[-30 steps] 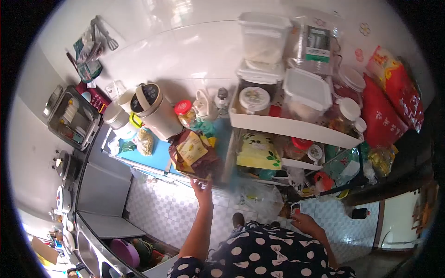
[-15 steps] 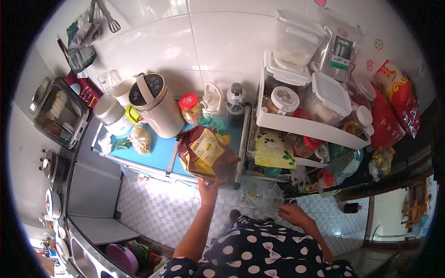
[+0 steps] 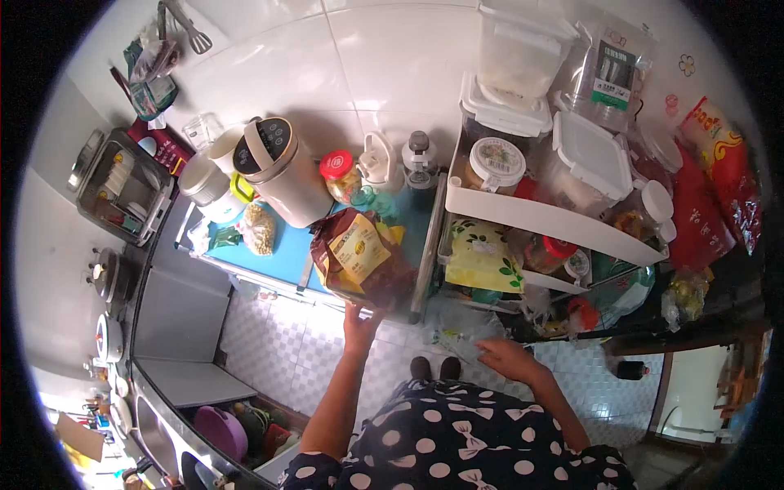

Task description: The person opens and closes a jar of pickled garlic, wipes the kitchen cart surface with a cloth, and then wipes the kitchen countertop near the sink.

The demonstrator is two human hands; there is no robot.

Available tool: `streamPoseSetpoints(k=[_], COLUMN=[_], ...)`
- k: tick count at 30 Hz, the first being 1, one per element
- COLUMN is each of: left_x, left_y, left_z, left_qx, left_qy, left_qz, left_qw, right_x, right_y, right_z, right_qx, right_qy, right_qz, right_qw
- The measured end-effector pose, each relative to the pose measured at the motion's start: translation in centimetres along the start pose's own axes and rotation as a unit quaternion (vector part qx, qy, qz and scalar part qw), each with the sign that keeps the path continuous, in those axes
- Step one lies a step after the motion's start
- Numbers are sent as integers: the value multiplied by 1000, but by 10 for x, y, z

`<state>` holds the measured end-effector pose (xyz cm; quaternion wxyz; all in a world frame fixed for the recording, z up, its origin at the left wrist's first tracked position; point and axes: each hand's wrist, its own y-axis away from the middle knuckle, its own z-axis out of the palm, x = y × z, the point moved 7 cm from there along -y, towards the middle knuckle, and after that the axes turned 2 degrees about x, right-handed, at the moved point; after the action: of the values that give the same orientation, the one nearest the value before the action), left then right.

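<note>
A brown and yellow packaging bag [image 3: 359, 249] with a pale label leans at the front edge of a blue-topped surface [image 3: 282, 263]. My left hand [image 3: 359, 328] grips its lower edge from below, the fingertips partly hidden by the bag. To the right, my right hand [image 3: 508, 359] is closed at the edge of a clear plastic bag [image 3: 457, 325], fingers together and pointing left. That clear bag hangs low beside the shelf unit, and its contents are hard to make out.
Behind the brown bag stand a red-lidded jar [image 3: 337, 175], a beige appliance [image 3: 286, 184], a white kettle-like bottle [image 3: 380, 163] and a grey bottle [image 3: 419, 163]. A white storage rack [image 3: 555, 219] full of containers rises at right. A cabinet door [image 3: 184, 384] stands open at lower left.
The view has shifted, and both my feet now show on the floor. My right hand has moved slightly left and up against the clear bag. My left hand stays at the brown bag's lower edge.
</note>
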<state>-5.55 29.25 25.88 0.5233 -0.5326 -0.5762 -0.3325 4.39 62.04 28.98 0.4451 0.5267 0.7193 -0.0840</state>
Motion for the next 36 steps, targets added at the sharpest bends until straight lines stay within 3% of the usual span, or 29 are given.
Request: streamPoseSetpoints(k=[5,8,9,11,16,18,24,26,28,31,34,36], left_x=[-5,-14,-17,12,36,31,9,12,20,50,61,61], left_y=[3,-7,-13,-30,-81,-93,-126,-137,-157,-176,-190,-192], left_z=[-14,-32,-38,-48,-70,-79,-100,-103,-100,-86,-64,-56], left_qx=[-16,-7,-48,-18,-23,-84,-188,-144,-151,-205,-246,-203], left_qy=[130,116,94,168,242,249,127,171,142,140,175,229], left_qz=[-126,-147,-188,-201,-187,-191,-148,-176,-111,-70,-54,-100], left_qw=[983,982,976,965,952,946,963,959,972,966,952,947], right_x=[-73,-118,-132,-158,-193,-199,-193,-193,-197,-200,-193,-191], right_y=[-26,-43,-51,-70,-115,-127,-147,-148,-150,-151,-153,-152], right_z=[-17,-28,-32,-39,-43,-37,-14,-10,-9,-19,-26,-28], right_qx=[-35,10,46,124,269,303,340,343,335,374,352,356], right_qy=[-145,-182,-150,-84,-95,-80,-174,-201,-229,-256,-295,-260], right_qz=[-33,-102,-131,-190,-143,-106,5,27,47,55,35,39], right_qw=[988,978,979,970,948,944,924,917,913,889,888,897])
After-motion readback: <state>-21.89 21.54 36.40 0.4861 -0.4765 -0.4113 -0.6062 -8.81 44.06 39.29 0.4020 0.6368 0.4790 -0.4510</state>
